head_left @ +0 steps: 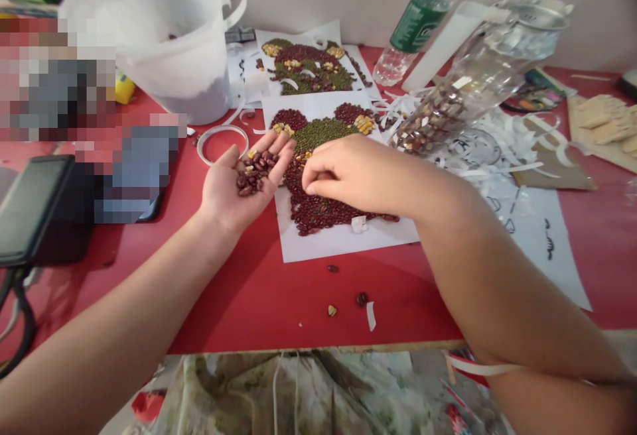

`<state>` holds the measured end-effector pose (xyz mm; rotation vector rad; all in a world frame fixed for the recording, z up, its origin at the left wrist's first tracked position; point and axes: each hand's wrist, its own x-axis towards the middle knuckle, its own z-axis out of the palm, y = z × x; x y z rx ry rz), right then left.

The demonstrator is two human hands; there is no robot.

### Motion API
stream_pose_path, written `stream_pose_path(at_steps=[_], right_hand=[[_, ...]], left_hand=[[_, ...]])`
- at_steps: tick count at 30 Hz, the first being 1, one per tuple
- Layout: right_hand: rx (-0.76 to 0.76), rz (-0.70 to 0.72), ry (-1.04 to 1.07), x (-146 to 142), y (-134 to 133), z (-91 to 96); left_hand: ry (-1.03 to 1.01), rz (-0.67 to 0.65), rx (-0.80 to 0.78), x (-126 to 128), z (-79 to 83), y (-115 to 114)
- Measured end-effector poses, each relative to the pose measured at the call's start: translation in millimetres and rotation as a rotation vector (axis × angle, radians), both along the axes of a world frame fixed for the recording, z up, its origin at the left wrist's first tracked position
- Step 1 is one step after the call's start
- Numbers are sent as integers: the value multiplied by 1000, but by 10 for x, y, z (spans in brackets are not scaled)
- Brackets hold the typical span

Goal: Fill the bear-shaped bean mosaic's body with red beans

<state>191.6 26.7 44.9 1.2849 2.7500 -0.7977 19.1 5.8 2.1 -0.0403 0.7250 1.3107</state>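
Note:
My left hand (233, 186) is turned palm up and cupped, holding a small heap of dark red beans (251, 180) mixed with a few yellow corn kernels. Close to its right, my right hand (343, 170) hangs over the bean picture (343, 206), fingers curled and thumb pressed to them. What they pinch, if anything, is hidden. Dark red beans fill the picture's lower part and its two round ears. Green beans form a band across the upper part, with yellow kernels near the ears. The white paper (318, 246) beneath shows around the edges.
A second bean picture (308, 70) lies behind. At the back left stands a white bucket (199, 83), with a tape roll (222, 144) before it. A bottle of beans (428, 117), paper strips (497, 143) and a green-labelled bottle (418, 24) are right. Loose beans (361, 299) lie near the table's front edge.

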Motion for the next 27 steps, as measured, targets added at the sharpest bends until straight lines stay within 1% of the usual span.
stream_pose_path(at_steps=[2,5,11,15,22,27], right_hand=[[-9,32,-56,-71,-15,-70],[23,59,-106,-157,-46,-140],[52,81,-170,-214,-83,-172],[52,93,-147,-211,-75,-191],[35,74,-106,-163,-37,-211],[52,76,-112,-209,-60,-252]], left_hand=[[-2,15,5,-21,-14,23],[5,10,-2,-6,-29,17],[17,-6,-27,11,-25,-5],[22,-30,-37,2,-11,-5],[24,-26,-42,11,-23,-2],[33,-32,-46,0,-42,0]])
